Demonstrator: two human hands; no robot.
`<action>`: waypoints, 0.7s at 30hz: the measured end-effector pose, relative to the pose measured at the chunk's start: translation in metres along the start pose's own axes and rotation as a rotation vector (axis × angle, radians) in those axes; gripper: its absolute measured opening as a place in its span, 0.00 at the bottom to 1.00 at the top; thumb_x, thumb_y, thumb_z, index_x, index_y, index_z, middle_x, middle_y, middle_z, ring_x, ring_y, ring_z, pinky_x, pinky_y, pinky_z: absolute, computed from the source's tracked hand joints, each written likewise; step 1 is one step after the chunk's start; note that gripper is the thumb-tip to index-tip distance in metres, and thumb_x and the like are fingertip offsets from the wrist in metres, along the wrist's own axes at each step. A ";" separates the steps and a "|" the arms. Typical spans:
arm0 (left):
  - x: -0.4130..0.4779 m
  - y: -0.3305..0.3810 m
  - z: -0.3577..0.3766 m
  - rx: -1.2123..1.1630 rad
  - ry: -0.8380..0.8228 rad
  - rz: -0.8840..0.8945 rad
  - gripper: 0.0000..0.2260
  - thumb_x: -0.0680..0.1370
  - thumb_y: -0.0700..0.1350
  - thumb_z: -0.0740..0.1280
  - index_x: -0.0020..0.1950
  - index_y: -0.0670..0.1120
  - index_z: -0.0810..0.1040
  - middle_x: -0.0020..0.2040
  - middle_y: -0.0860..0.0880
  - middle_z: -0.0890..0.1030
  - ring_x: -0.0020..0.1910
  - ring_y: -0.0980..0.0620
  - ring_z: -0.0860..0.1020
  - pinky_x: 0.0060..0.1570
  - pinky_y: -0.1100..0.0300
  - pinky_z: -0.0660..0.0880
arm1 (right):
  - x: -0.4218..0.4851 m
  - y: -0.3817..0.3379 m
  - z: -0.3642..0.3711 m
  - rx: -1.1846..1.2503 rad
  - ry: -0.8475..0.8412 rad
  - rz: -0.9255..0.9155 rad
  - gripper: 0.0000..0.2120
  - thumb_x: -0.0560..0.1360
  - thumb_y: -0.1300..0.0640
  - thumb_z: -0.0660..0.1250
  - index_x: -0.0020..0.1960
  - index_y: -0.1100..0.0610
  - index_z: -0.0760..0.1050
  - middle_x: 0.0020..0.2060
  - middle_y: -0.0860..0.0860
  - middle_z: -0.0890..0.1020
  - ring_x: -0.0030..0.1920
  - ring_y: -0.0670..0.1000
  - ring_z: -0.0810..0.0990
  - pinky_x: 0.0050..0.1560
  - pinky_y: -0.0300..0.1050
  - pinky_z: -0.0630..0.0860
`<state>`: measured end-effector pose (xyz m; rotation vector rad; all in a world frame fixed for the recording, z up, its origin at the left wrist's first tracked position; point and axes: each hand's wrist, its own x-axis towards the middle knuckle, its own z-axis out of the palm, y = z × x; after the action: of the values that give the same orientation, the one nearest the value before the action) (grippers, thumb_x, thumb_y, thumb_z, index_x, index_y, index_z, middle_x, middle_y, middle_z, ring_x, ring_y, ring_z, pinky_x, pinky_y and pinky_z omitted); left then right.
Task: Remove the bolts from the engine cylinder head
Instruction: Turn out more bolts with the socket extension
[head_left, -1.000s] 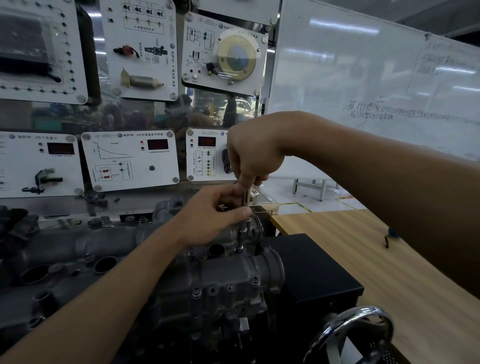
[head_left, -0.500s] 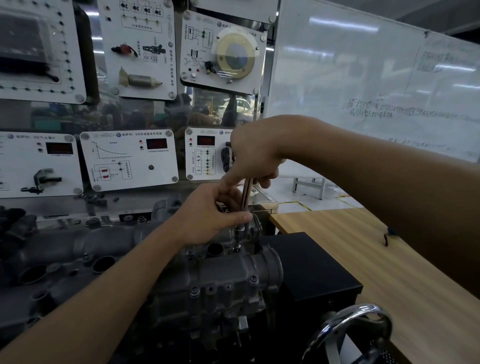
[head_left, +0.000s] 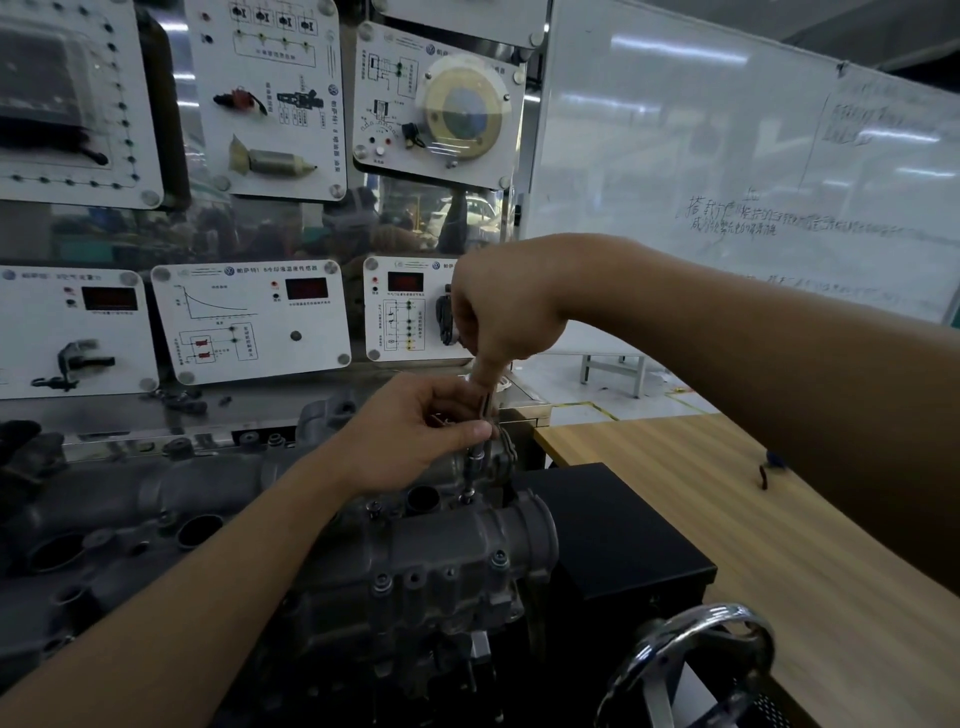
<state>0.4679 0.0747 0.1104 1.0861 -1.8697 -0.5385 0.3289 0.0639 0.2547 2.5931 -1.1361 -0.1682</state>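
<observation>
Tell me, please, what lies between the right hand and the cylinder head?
In the head view, a slim socket driver runs down from the right hand to the cylinder head, and the left hand pinches its shaft midway.

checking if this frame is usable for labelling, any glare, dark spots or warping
Head view: ceiling lights streak glare across the whiteboard; head view: the cylinder head is dim and low in contrast, so the socket tool gripped by the left hand and right hand reads poorly; head view: edges bow from the wide lens, and the chrome handwheel looks soft.
</observation>
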 end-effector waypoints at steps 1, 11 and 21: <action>0.001 0.000 0.001 0.014 0.037 -0.002 0.05 0.75 0.42 0.74 0.51 0.48 0.83 0.46 0.51 0.87 0.47 0.55 0.84 0.51 0.57 0.80 | 0.001 0.001 0.001 0.028 0.017 0.015 0.16 0.71 0.43 0.75 0.45 0.56 0.82 0.39 0.50 0.86 0.41 0.49 0.85 0.39 0.42 0.78; 0.000 0.002 0.001 -0.072 0.022 0.027 0.11 0.77 0.41 0.72 0.58 0.52 0.80 0.48 0.50 0.86 0.50 0.58 0.83 0.52 0.65 0.78 | 0.002 -0.003 -0.006 0.051 -0.038 -0.020 0.11 0.75 0.50 0.72 0.47 0.57 0.84 0.41 0.52 0.87 0.40 0.49 0.84 0.41 0.40 0.77; -0.001 0.004 0.000 -0.014 0.094 0.009 0.06 0.72 0.43 0.77 0.47 0.48 0.82 0.42 0.49 0.86 0.40 0.56 0.83 0.45 0.61 0.78 | 0.000 0.002 -0.001 0.052 0.011 -0.046 0.11 0.71 0.48 0.76 0.47 0.54 0.82 0.44 0.49 0.85 0.42 0.47 0.83 0.41 0.41 0.78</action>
<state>0.4659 0.0772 0.1127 1.0746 -1.7857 -0.4862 0.3282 0.0628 0.2563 2.6637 -1.0914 -0.1357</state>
